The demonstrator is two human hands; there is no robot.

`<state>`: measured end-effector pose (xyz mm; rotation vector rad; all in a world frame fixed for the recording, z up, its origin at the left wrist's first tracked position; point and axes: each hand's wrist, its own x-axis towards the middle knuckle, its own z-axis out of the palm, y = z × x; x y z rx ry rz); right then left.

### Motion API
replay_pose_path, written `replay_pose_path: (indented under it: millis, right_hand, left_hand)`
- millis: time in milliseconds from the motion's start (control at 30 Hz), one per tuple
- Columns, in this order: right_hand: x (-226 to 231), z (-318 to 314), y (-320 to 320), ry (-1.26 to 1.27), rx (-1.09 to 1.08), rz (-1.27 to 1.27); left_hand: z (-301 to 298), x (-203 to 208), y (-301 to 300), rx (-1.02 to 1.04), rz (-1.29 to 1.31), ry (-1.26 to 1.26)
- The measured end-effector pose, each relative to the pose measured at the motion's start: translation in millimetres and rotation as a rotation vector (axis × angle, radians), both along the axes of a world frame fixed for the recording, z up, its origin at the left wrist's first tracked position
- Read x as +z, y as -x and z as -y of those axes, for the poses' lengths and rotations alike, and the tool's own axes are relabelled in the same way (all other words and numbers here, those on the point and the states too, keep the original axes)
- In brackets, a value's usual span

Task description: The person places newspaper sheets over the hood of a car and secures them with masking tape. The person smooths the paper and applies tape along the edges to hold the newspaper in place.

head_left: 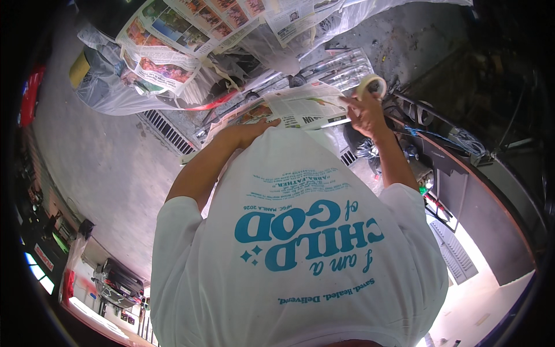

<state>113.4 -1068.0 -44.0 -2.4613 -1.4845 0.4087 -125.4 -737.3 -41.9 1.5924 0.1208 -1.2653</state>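
My right hand [365, 113] holds a roll of pale masking tape [372, 85] up at the edge of a folded newspaper sheet [306, 107]. My left hand [254, 128] presses flat on the same newspaper from the left, its fingertips partly hidden behind my white printed shirt. The newspaper lies over an object wrapped in clear plastic film [341, 63]. More newspaper pages [191, 29] cover the part farther away, with plastic sheeting bunched around them.
A slotted metal floor grate [165, 130] runs under the wrapped object on the grey concrete floor [98, 150]. To the right stands a dark machine frame with blue cord [439, 139] and cables. A parked vehicle [118, 283] sits at lower left.
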Motion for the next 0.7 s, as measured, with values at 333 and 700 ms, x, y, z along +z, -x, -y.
replay_pose_path:
  millis: [333, 700]
  right_hand:
    - [14.5, -80.6, 67.2, 0.025, 0.520, -0.214]
    - [-10.1, -27.7, 31.9, -0.009, 0.507, -0.048]
  left_hand:
    - [7.0, -21.5, 15.5, 0.043, 0.062, -0.004]
    - [1.3, -10.4, 12.4, -0.009, 0.002, -0.127]
